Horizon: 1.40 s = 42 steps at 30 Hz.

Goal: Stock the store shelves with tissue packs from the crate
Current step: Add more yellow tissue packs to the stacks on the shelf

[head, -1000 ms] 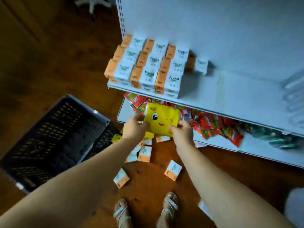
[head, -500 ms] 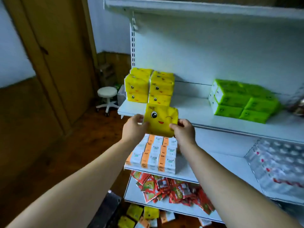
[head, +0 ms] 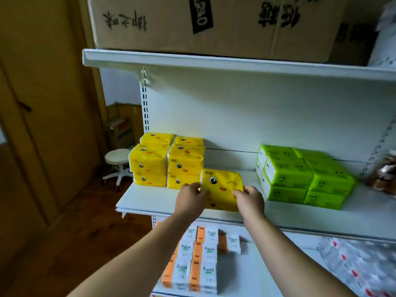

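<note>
Head view — yellow pack [head: 221, 189] on shelf [head: 150, 202]

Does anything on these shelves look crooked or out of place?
Mostly tidy. One small white pack on the lower shelf sits alone, right of the neat orange-and-white rows. The yellow pack, gripped by the left hand and right hand, is tilted, not yet squared with the yellow stack.

Open gap on the white shelf [head: 154, 202] between the yellow tissue stack [head: 167, 161] and green tissue stack [head: 300, 174], with plenty of headroom under the upper shelf [head: 214, 63].
</note>
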Motion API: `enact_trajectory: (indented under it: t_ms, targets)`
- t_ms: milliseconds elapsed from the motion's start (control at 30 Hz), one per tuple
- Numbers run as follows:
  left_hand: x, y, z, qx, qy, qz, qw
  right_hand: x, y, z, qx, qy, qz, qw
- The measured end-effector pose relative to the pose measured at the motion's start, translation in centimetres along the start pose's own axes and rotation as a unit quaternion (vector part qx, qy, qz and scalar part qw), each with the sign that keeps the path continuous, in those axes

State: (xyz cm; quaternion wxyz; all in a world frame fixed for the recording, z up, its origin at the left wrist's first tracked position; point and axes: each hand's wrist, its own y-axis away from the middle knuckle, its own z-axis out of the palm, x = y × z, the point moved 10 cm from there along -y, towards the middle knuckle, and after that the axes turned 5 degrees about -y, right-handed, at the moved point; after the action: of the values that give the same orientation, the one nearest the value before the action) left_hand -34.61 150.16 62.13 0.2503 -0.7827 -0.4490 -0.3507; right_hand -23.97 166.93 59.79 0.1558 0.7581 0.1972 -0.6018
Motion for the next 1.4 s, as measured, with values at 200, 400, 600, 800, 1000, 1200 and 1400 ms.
enact_trajectory:
  t_ms: [200,400,600,800,1000,1200,1400]
  targets:
    - [0.8,-5.8,5.9,-0.031,-0.049,-0.028,0.998,1.9,-7.2,0.5,-0.023,0.038,0.032,0.998]
    - [0.3,-9.7,9.2,-0.019,-0.122,-0.070,0.990,2.1,-11.9,3.4,-0.075,0.080,0.014,0.994]
    - [0.8,-12.7,9.8,0.033,-0.079,-0.134,0.987,1.4,-15.7,5.1,-0.073,0.100,0.002,0.992]
    - [0.7,-14.0,10.9,0.032,-0.021,-0.127,0.991,1.6,-17.8,6.6,-0.088,0.113,-0.005,0.990]
    - [1.2,-13.5,10.4,0.056,-0.046,-0.083,0.994,1.9,-17.9,6.7,-0.088,0.114,-0.018,0.989]
    - [2.1,-10.5,9.6,0.043,-0.031,-0.034,0.998,0.9,-14.4,4.4,-0.055,0.061,-0.015,0.997]
    - [2.6,-4.9,7.5,0.034,0.011,0.032,0.999,0.4,-7.7,1.5,-0.020,-0.044,-0.032,0.998]
